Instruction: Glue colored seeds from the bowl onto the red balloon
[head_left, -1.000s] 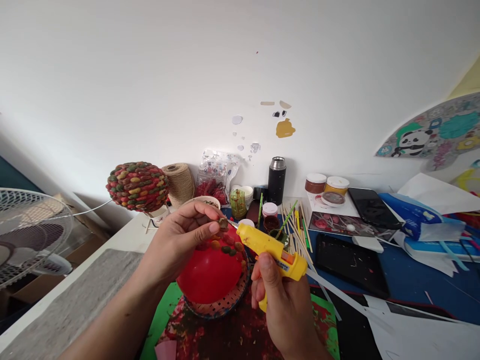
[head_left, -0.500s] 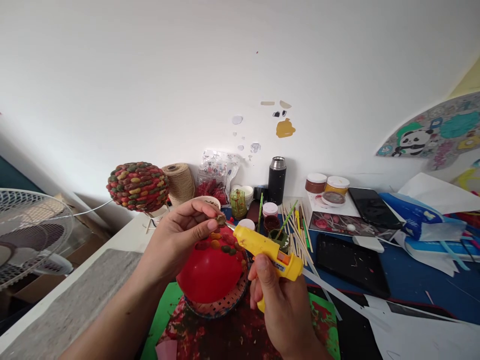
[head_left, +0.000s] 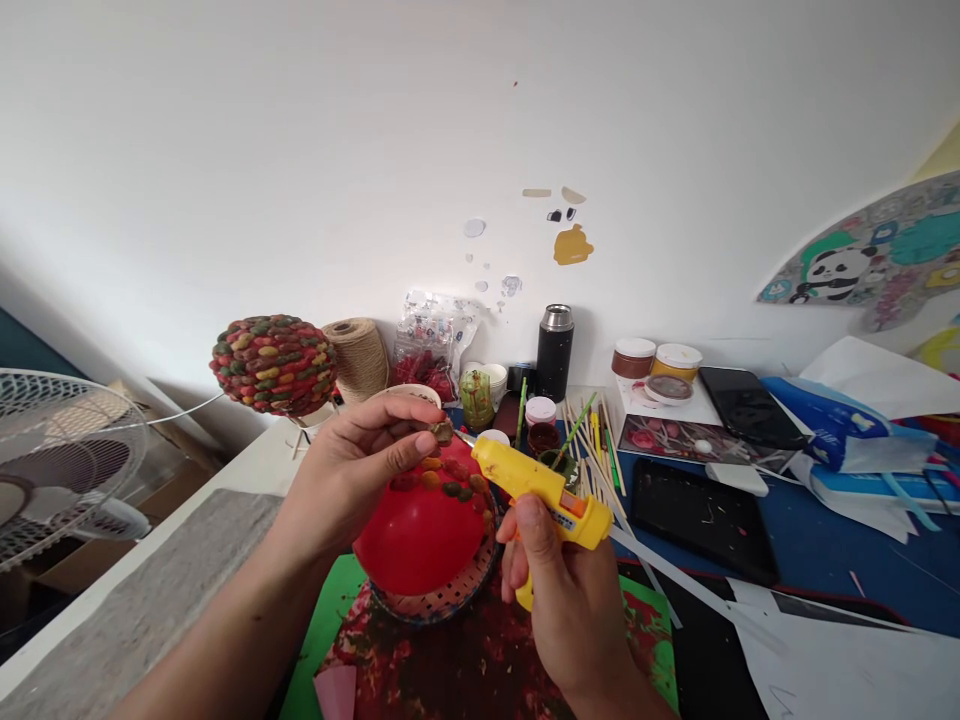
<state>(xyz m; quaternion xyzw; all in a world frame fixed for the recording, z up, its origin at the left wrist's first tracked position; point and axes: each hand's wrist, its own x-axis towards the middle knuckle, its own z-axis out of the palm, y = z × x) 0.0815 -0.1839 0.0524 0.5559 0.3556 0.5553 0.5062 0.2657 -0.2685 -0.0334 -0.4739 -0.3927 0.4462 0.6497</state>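
Note:
My left hand (head_left: 367, 450) pinches a small olive-brown nut shell (head_left: 442, 433) between thumb and fingertips. In my right hand (head_left: 562, 590) is a yellow glue gun (head_left: 525, 475), its metal nozzle pointing left, right by the shell; whether they touch I cannot tell. Below both hands a red balloon (head_left: 420, 540) rests in a woven basket (head_left: 450, 595). Rows of red, orange and dark green shells (head_left: 454, 489) are stuck around the balloon's upper part, partly covered by my left hand and the gun.
Left stand a fan (head_left: 67, 470), a shell-covered ball (head_left: 274, 365) and a twine spool (head_left: 358, 360). Behind are a black flask (head_left: 555, 355), paint jars (head_left: 541, 412) and wooden sticks (head_left: 592, 450). A phone (head_left: 750, 405) and a black tray (head_left: 705, 518) lie right. A paint-stained board (head_left: 480, 670) lies underneath.
The scene sits slightly higher in the picture. The glue gun's nozzle has drawn back a little to the right from the shell, while both hands keep their grips.

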